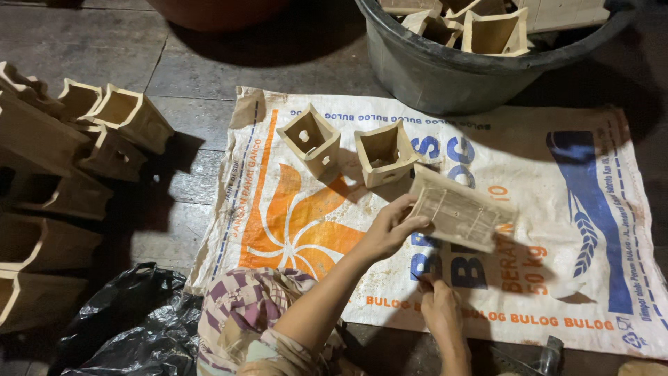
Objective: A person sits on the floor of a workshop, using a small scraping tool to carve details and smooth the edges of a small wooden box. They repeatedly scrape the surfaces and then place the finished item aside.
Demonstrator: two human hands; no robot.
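Holding a flat, slatted wooden piece [460, 211] off the sack, the person's left hand [390, 230] grips its near end, fingers clamped on the edge. The right hand [438, 303] sits just below it, low on the woven sack [591, 230], fingers curled; I cannot tell whether it pinches something small or is empty.

Progress, as a judgement: looks mid-batch. Two small open wooden boxes [309, 139] [385, 152] stand just beyond the left hand on the sack, one with a round hole in its side, both apparently done or waiting. Far to the left of the hands a stack of similar wooden boxes [104, 125] lies on the floor. Beyond and right of the hands a dark tub [445, 76] holds more of them. Which pile is finished and which is pending can't be told. The piece in hand is not joined to anything yet.

Around: a black plastic bag [132, 327] lies near the left elbow, a patterned cloth [243, 306] over the knee. Something metallic shows at the bottom edge right of the right hand, too cropped to name. Nothing blocks the hands; the two boxes stand close to the held piece.
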